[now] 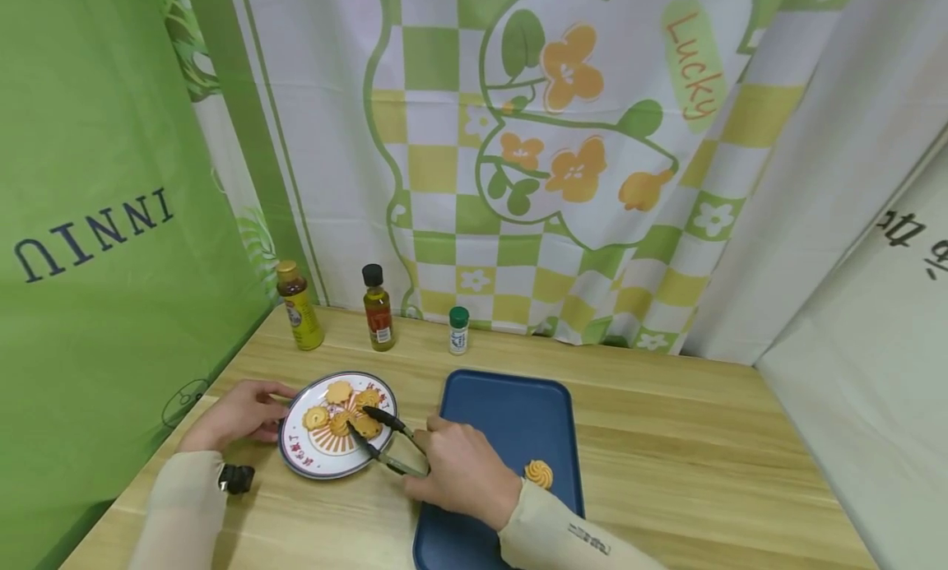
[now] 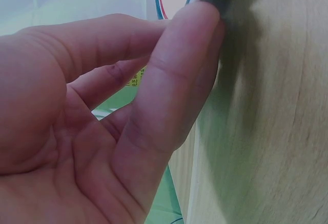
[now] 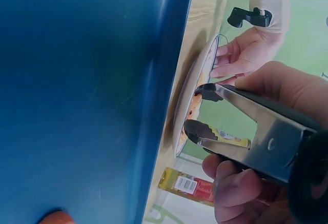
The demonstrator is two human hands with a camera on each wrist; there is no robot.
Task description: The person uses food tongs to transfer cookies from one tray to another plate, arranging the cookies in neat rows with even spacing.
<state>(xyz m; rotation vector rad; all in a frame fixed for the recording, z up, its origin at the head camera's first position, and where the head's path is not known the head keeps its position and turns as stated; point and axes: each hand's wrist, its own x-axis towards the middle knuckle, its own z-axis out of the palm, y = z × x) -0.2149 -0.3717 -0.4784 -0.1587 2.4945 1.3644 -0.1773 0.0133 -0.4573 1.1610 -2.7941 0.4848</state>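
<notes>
Nearest the head camera, the right hand [image 1: 462, 471] grips a pair of tongs [image 1: 385, 442] whose long axis runs up and to the left from the hand, out over the plate [image 1: 296, 459]; its black tips stand parted on either side of one biscuit [image 1: 366, 426] on the plate's near right part. Left hand [image 1: 240, 414], fingers lightly curled, touches the plate's left rim, so the right hand is the one working the biscuits. One piped biscuit [image 1: 538, 474] lies on the blue tray [image 1: 511, 405] just right of that hand.
</notes>
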